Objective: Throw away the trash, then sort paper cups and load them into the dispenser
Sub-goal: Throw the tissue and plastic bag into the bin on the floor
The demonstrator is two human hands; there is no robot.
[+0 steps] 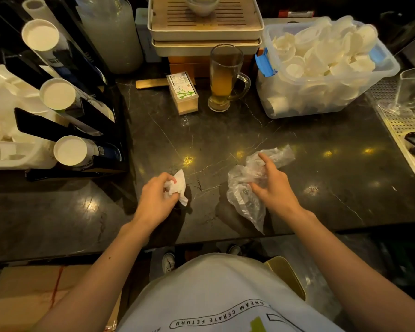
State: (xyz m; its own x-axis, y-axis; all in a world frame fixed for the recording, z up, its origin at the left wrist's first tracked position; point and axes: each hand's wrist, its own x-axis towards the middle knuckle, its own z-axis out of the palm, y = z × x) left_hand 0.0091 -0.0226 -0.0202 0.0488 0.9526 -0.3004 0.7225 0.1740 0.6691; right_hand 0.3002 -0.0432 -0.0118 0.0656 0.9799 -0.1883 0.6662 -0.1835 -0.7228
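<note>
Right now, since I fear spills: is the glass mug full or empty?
Partly full: amber drink fills the lower part of the glass mug; the upper part looks clear. It stands upright.

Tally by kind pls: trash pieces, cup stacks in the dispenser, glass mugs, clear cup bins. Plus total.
Trash pieces: 2 (tissue gripped by left hand, plastic bag touched by right hand)
Dispenser cup stacks: 3 (upper stack, middle stack, lower stack)
Glass mug: 1
Clear bin of cups: 1
Total: 7
</note>
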